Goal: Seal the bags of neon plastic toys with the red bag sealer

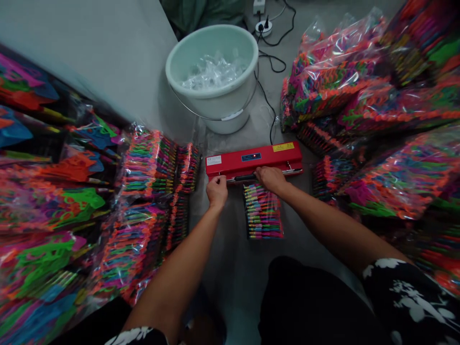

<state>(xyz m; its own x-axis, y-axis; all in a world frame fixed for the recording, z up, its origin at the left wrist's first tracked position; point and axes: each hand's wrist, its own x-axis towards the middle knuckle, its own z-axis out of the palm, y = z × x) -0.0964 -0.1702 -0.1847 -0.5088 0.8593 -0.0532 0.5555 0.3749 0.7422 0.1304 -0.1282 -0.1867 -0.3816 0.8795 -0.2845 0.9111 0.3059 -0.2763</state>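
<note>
A red heat sealer [235, 163] lies crosswise on the floor in front of me, a small red light showing on its panel. Along its front edge runs a bar with a black handle [245, 177]. My right hand [270, 179] is closed at the right end of this handle. At the sealer's front left corner, my left hand [217, 190] is pinched; whatever its fingertips hold is too small to make out. A clear bag of colourful sticks [264, 213] lies flat below the sealer, its upper end against the bar and partly under my right hand.
Behind the sealer stands a pale bucket [224, 108] with crumpled clear plastic inside. A black cable [268, 100] runs back to a white power socket [263, 28]. Stacked bags of colourful sticks [149, 163] line the left; more bags [334, 86] are piled on the right.
</note>
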